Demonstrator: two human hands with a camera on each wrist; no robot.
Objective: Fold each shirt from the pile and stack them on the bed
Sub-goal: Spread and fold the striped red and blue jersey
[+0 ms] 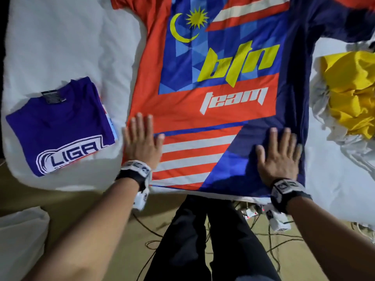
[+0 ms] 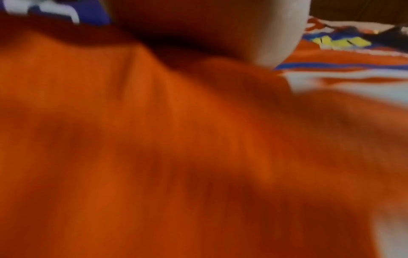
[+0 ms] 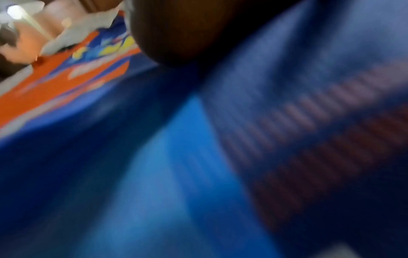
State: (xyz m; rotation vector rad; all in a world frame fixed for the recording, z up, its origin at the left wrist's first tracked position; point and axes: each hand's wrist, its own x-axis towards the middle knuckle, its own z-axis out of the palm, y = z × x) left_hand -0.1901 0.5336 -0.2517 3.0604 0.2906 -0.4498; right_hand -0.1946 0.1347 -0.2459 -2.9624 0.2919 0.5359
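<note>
Leftmost, a folded purple shirt with white lettering lies finished on the white bed sheet; beside it the left hand, fingers straight and grasping nothing, presses the hem of a spread orange, blue and navy printed jersey, as does the flat, unclenched right hand; a crumpled pile of yellow and white shirts waits at right. Judged one shirt done, the jersey unfolded, several left. Both sleeves are cut off; the wrist views are blurred
</note>
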